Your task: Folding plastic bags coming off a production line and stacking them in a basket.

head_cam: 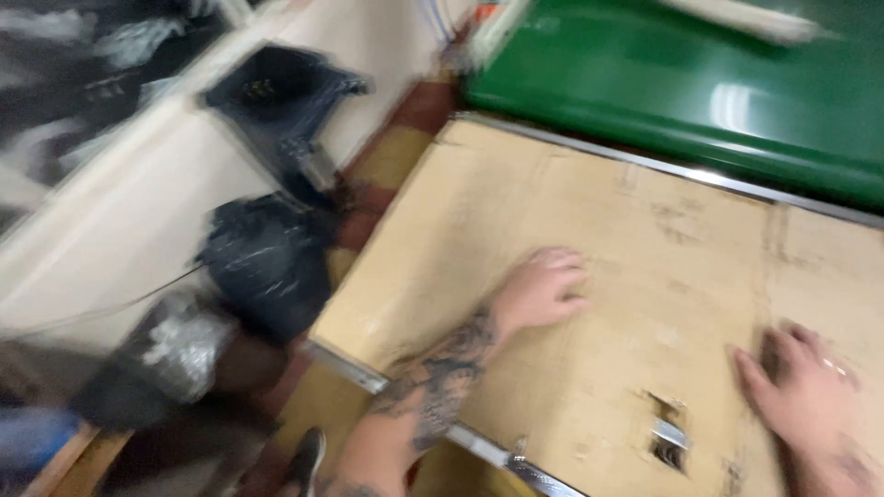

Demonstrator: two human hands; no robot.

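On the tabletop [700, 175], both your hands lie flat on the cardboard sheet [599, 267] that covers it. Left hand [541, 290]: palm down, fingers loosely together, nothing gripped, tattooed forearm coming in over the near metal edge [350, 368]. Right hand [806, 391]: also palm down, fingers slightly spread, pressing on the cardboard near the right border of the frame, holding nothing. Between the two hands, closer to the right one, the cardboard has a torn hole [668, 433] with metal showing through. Green surface [700, 83] runs along the far side of the tabletop, just beyond the metal rim. Off the left edge, down on the floor [396, 156]: black bags [267, 262] and something silvery, probably crumpled foil or plastic [184, 350] — view is motion-blurred, can't confirm. Black crate [276, 92] sits farther back beside the white wall [138, 202].
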